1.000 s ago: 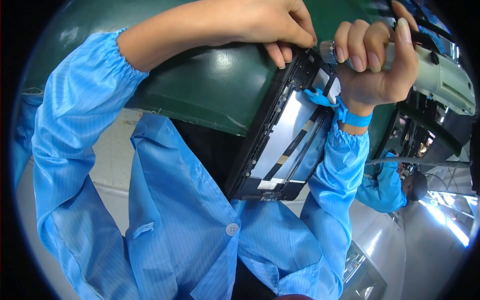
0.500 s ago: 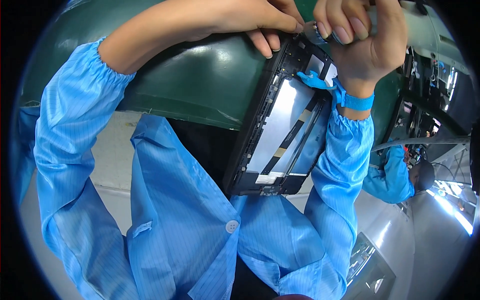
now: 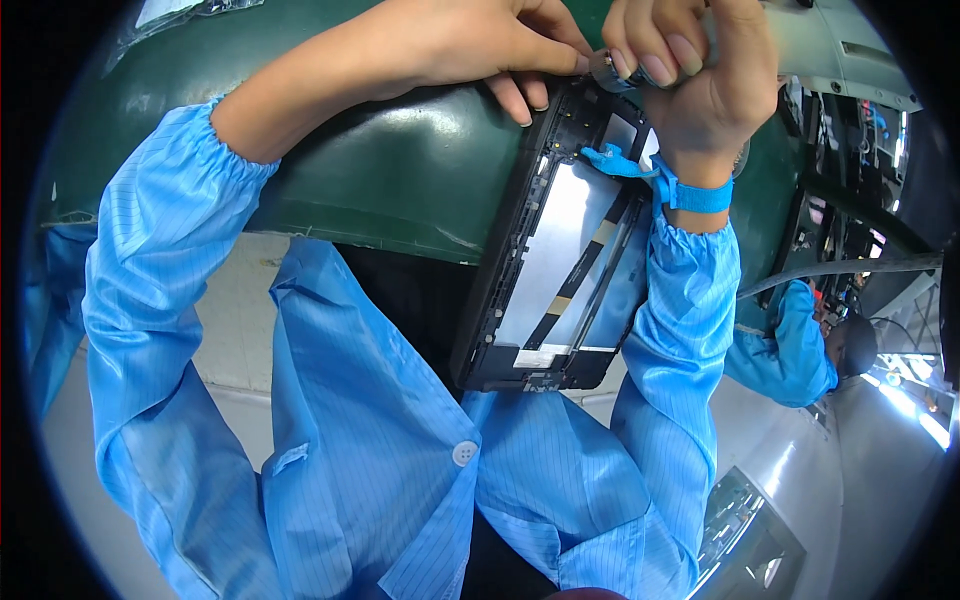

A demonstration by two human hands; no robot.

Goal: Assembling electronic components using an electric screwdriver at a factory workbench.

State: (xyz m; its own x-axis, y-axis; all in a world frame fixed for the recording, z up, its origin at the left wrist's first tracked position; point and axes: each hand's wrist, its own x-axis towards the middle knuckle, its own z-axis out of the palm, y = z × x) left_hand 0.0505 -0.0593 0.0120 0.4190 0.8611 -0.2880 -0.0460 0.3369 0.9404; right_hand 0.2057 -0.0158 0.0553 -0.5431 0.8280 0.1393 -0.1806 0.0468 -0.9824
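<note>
An opened tablet-like device [image 3: 571, 235] with a black frame and silver inner plates leans at a slant between my forearms, its lower end close to my smock. At its far end, my left hand [image 3: 500, 50] has the thumb bent in near the corner and other fingertips by the left edge; what it pinches is hidden. My right hand [image 3: 705, 75] is curled around a short silver cylindrical tool [image 3: 612, 72], its end just above that corner; the rest of the tool is covered. A blue wrist strap [image 3: 700, 196] circles my right wrist, its loose end hanging over the device.
Beneath my arms lies a green work surface [image 3: 390, 170] with a worn front edge. A clear plastic bag [image 3: 185, 15] lies at the far left. A pale machine body [image 3: 850, 50] stands at the far right, with a grey cable [image 3: 850, 270] below it. Another person in blue [image 3: 785, 355] sits at right.
Both hands have shifted slightly left, the silver tool with them. The device has stayed nearly in place. More of the plastic bag shows at the far left.
</note>
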